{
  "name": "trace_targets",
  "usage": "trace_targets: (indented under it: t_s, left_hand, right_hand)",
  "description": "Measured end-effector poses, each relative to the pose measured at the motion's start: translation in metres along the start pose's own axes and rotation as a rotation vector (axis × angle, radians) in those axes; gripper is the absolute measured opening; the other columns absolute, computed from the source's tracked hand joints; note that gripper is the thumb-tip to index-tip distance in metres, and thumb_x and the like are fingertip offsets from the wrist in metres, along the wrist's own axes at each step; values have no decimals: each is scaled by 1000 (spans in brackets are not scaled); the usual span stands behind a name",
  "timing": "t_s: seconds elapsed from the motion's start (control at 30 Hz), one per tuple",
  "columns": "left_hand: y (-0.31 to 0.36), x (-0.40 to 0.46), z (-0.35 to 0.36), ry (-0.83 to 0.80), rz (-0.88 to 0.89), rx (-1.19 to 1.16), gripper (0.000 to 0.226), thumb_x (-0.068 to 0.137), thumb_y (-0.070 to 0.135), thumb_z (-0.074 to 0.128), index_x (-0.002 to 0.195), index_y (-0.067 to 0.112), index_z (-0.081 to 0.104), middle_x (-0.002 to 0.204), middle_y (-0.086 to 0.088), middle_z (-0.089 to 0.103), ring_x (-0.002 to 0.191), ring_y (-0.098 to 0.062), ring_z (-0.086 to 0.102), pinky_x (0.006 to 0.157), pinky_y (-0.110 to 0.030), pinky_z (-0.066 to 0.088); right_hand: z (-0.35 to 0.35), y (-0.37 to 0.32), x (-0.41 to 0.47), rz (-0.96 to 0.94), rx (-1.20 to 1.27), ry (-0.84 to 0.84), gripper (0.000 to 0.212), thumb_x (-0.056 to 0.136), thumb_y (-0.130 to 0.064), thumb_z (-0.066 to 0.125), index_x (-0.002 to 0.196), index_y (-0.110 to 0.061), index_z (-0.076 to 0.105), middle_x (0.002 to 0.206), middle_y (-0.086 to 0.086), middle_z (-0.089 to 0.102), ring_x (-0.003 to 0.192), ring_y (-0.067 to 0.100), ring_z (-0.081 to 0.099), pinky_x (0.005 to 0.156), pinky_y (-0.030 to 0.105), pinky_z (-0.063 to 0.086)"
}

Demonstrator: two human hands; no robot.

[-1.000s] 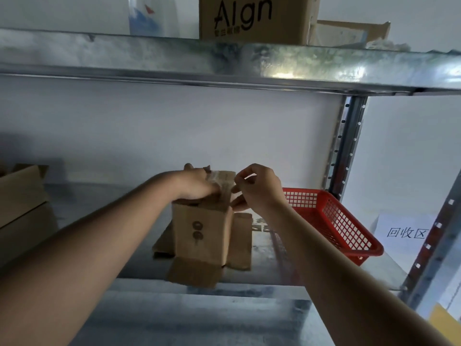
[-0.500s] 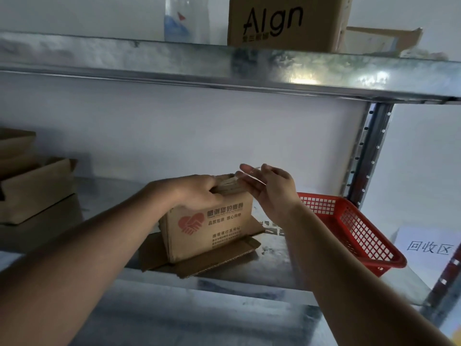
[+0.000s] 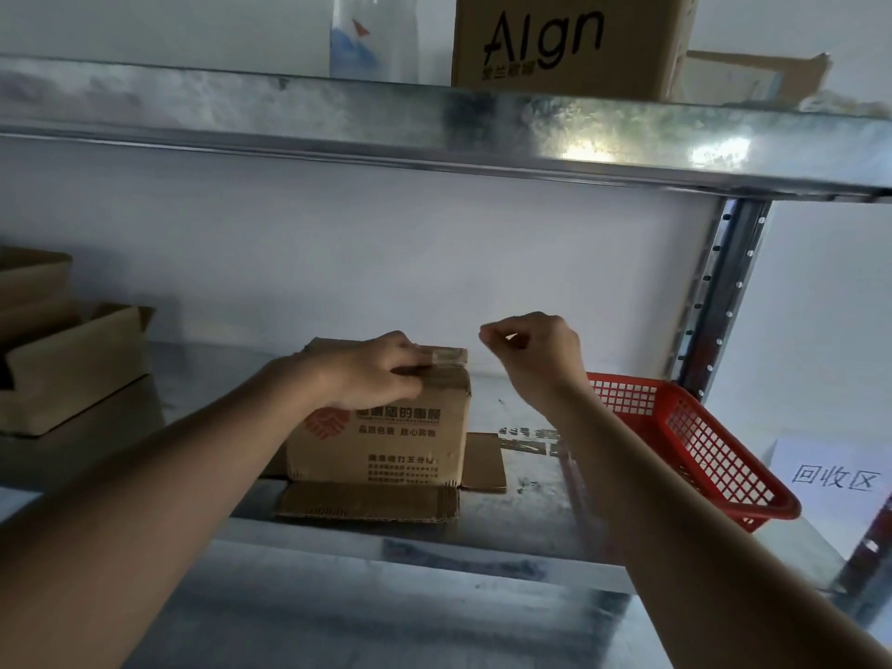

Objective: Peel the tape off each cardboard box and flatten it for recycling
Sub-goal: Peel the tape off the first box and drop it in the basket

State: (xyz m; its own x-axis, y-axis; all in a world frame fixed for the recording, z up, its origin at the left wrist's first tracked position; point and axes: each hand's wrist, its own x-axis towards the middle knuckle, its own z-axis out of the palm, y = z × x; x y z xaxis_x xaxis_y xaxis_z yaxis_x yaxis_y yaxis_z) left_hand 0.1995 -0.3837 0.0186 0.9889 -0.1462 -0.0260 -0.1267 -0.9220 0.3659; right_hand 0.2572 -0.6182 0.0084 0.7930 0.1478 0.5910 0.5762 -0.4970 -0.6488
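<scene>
The cardboard box stands upright on the metal shelf, left of the red basket, bottom flaps splayed. The left hand presses its top, where tape remains. The right hand hovers beside it, fingertips pinched, perhaps on clear tape. Flattening remains.

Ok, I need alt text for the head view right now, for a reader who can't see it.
A person's left hand presses on top of a small printed cardboard box on a metal shelf, while the right hand, fingers curled, is raised beside it; any tape in it is too faint to tell. A red basket sits to the right.
</scene>
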Motion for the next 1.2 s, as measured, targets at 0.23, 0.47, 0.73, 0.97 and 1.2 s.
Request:
trace_targets:
  t_s: [0.23, 0.47, 0.73, 0.97, 1.2]
  left_hand:
    - [-1, 4, 11, 16, 56, -80, 45, 102, 63, 42, 146, 59, 41, 127, 21, 37, 123, -14, 46, 98, -39, 37]
    - [-2, 6, 11, 14, 83, -8, 37, 103, 63, 37, 139, 70, 39, 133, 16, 38, 127, -18, 47, 105, -46, 39]
    - [-4, 7, 11, 68, 93, 80, 40, 102, 65, 38, 142, 69, 39, 142, 17, 39, 122, -13, 45, 88, -34, 37]
    - [-8, 4, 12, 121, 126, 110, 51, 102, 67, 37, 152, 57, 38, 148, 20, 37, 127, -12, 46, 89, -32, 38]
    - [-19, -1, 7, 126, 149, 83, 50, 101, 69, 37, 149, 55, 43, 146, 32, 34, 105, 8, 43, 76, -16, 29]
  right_hand:
    - [17, -11, 1, -52, -197, -204, 21, 99, -20, 67, 117, -19, 78, 103, -7, 74, 88, 13, 69, 65, 12, 44]
    - [19, -15, 1, -34, -22, -350, 41, 103, -24, 61, 144, -30, 60, 112, -12, 77, 108, 5, 68, 88, 15, 49]
    - [22, -13, 3, -75, -187, -307, 18, 98, -21, 70, 114, -24, 78, 109, -6, 77, 90, 7, 64, 60, 3, 39]
    - [21, -19, 4, -103, -405, -321, 20, 103, -23, 60, 115, -22, 76, 105, 1, 73, 94, 21, 63, 74, 32, 51]
    - [2, -1, 1, -92, -427, -331, 26, 106, -7, 50, 113, -12, 74, 114, 7, 70, 90, 16, 59, 61, 20, 38]
